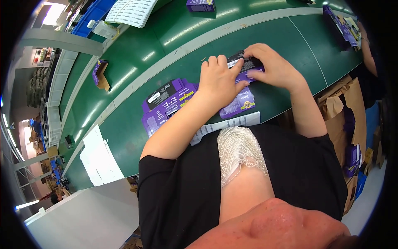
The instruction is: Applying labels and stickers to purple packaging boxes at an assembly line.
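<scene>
I see black pack upper centre, long axis left-right; left hand, right hand fingers pinching its ends over purple carton.

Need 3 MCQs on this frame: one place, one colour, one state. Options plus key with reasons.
1. Where does the stack of flat purple cartons lie?
A. On the green belt, on the person's left side of the hands
B. Inside the brown paper bag
C. On the white sheet

2. What colour is the work surface?
A. Grey
B. Green
C. Red

3. What are the hands doing?
A. Hanging clear of the belt
B. Both resting on a small black item over a purple carton
C. One holds a bottle

Key: A, the stack sits on the belt beside the left forearm; B, the belt is green throughout; B, left hand and right hand both touch the black item atop the purple carton.
</scene>
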The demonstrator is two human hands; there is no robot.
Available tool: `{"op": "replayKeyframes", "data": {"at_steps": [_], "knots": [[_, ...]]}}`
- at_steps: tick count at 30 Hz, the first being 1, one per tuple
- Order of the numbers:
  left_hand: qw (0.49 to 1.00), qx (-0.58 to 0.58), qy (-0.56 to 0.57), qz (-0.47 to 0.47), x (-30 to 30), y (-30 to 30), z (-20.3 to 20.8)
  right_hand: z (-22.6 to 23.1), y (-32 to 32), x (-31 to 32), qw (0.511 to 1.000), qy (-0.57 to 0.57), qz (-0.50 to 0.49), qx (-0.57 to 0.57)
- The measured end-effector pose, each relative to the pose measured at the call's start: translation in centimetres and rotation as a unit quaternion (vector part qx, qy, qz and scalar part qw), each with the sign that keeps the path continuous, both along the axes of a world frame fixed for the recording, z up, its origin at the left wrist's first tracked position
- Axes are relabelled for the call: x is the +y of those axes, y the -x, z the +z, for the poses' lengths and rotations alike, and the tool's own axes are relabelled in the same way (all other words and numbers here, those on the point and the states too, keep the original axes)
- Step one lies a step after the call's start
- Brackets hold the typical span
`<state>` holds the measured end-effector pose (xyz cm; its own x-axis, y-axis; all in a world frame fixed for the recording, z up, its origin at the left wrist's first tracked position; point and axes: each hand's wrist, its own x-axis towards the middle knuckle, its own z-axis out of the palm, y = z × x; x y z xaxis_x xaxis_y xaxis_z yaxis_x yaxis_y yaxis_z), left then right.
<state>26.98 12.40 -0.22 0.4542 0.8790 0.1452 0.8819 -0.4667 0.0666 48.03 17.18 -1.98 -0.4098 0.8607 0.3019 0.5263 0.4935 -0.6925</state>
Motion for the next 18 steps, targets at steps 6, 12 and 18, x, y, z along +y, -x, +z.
{"op": "replayKeyframes", "data": {"at_steps": [6, 12, 18], "knots": [[0.993, -0.114, -0.007, -0.036, 0.2, 2.3, -0.1, 2.3, -1.6, -0.9, 0.985, -0.026, 0.120, -0.125], [0.997, -0.050, 0.036, -0.036, -2.9, 4.2, 1.6, 2.9, 1.1, -2.8, 0.977, -0.007, 0.136, -0.164], [0.998, -0.040, 0.038, -0.038, -4.9, 5.0, 0.9, 5.3, 2.8, -4.1, 0.965, 0.048, 0.131, -0.220]]}}
